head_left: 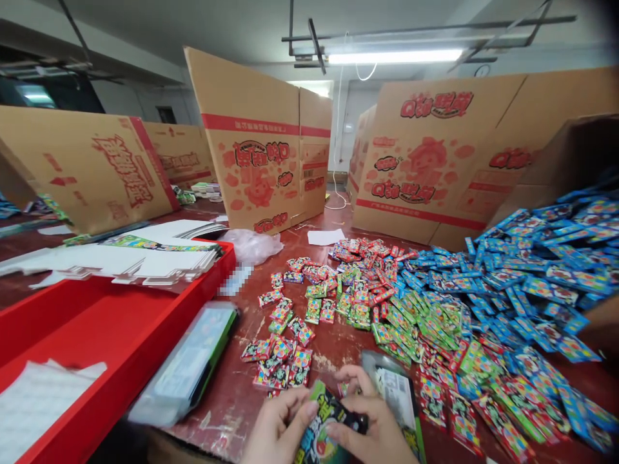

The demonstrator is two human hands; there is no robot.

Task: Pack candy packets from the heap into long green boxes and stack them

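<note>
At the front edge of the table, a black and green printed packet [320,430] is held between both hands. My left hand [276,426] pinches its left side, thumb on top. My right hand [374,425] grips the right side, its thumb pressed on the printed face. The packet's lower end runs out of the frame. Just beyond my hands lies a small group of red candy sachets [280,361]. To the right of my right hand is a clear-wrapped pack [394,386] with a green edge, partly covered by the hand.
A red tray [159,348] at left carries stacked white card sheets [159,254]. Beside it lies another wrapped pack [193,361]. Green sachets [406,322] and a large heap of blue sachets [522,270] spread rightward. Printed cartons [265,154] stand behind.
</note>
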